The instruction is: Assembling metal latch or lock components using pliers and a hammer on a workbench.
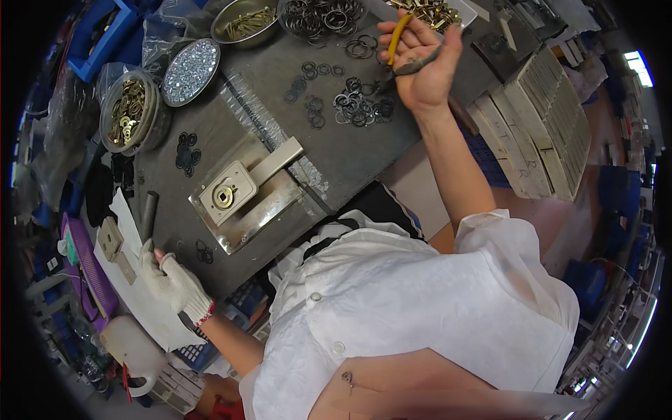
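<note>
My right hand [428, 73] is turned palm up at the far right of the bench, holding a pair of pliers [399, 38] with one yellow handle and one dark handle. The pliers' tip is hard to make out. My left hand [171, 283], in a white knitted glove with bared fingertips, rests at the bench's left edge with fingers stretched out, beside a dark grey rod [149, 210]. In the middle, a pale door handle plate [234, 189] with a brass ring and square hole lies on a shiny metal fixture [262, 210]. Its lever points to the upper right.
Loose black rings [360, 105] lie in groups on the grey bench [231, 269]. Behind are a plate of small silvery parts [191, 70], a tub of brass washers [128, 115] and a bowl of brass pins [245, 21]. Stacked pale plates [539, 126] stand at the right.
</note>
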`<state>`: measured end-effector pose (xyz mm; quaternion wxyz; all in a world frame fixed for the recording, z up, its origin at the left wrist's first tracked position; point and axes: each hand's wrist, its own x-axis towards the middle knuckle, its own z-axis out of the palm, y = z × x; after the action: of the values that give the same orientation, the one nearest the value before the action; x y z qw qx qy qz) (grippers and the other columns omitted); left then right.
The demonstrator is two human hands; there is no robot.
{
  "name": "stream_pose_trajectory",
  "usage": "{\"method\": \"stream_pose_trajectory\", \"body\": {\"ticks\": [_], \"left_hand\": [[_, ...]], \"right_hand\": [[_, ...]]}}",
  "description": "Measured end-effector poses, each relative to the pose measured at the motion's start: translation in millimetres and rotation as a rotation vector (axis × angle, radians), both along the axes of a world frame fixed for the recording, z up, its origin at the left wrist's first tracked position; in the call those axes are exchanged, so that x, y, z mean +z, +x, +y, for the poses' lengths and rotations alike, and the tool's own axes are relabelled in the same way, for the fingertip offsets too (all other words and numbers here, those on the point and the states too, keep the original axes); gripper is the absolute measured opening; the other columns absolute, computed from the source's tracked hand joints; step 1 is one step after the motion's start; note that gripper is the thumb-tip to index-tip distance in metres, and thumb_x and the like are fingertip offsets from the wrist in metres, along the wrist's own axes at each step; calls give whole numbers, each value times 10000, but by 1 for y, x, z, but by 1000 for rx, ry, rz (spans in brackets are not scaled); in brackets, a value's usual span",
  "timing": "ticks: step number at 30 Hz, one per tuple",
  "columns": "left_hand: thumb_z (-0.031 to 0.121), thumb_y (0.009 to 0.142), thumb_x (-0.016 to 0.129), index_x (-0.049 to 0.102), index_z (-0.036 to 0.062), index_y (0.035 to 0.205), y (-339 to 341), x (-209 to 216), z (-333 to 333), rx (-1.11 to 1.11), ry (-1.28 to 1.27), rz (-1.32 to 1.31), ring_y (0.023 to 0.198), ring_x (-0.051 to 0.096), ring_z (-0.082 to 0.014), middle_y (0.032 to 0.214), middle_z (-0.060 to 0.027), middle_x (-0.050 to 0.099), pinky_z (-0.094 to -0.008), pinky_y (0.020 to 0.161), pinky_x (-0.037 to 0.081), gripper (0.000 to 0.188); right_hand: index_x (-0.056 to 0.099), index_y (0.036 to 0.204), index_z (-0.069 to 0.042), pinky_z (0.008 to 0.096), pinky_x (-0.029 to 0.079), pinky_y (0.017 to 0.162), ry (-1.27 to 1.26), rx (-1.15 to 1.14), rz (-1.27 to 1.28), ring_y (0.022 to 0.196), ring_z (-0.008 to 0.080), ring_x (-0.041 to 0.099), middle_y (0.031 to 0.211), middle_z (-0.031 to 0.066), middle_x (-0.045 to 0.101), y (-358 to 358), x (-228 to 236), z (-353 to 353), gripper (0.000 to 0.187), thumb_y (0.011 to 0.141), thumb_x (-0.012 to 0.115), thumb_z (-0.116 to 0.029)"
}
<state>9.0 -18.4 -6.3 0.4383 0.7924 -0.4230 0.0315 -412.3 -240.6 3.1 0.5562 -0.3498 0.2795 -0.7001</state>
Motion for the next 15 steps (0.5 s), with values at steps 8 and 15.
{"method": "stream_pose_trajectory", "body": {"ticks": [8,15], "left_hand": [[71,979,535,599,-35,1197,-49,24,-17,-201,30,186,1006,569,-135,1112,-72,619,-259,904,427,250],[270,797,796,522,-33,1329,-90,40,-42,-554,80,193,1223,522,-250,1263,-128,581,-357,1074,365,671]], "right_hand": [[589,1064,-18,316,372,624,54,162,-208,733,194,446,820,100,535,-23,-11,-9,531,951,386,-495],[598,1024,-7,290,349,606,42,340,-775,721,172,398,827,79,455,-26,-26,-13,508,922,436,-478]]}}
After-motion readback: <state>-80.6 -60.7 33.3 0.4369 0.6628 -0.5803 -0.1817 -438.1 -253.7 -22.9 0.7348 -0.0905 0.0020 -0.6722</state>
